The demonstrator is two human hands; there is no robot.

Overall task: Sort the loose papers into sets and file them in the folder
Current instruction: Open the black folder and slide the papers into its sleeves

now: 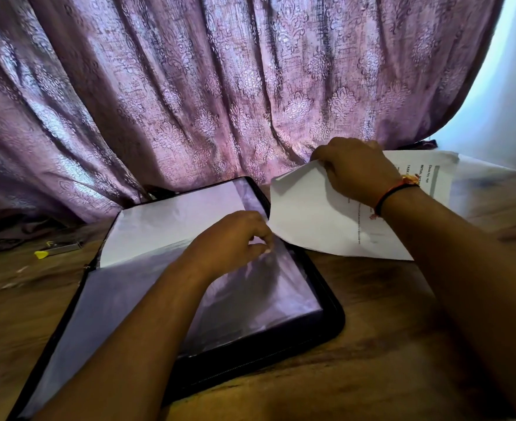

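An open black folder [326,326] with clear plastic sleeves lies on the wooden table in front of me. A white sheet [174,220] sits in its upper sleeve. My left hand [235,238] pinches the edge of a plastic sleeve near the folder's right side. My right hand [353,171] grips the top edge of a printed white paper [311,220], which is lifted and bent just right of the folder. More loose papers [451,174] lie beneath and behind it at the right.
A purple patterned curtain [220,86] hangs close behind the table. A small yellow-tipped cutter [57,249] lies at the left on the wooden table [372,360]. A bright wall [508,101] shows at the far right.
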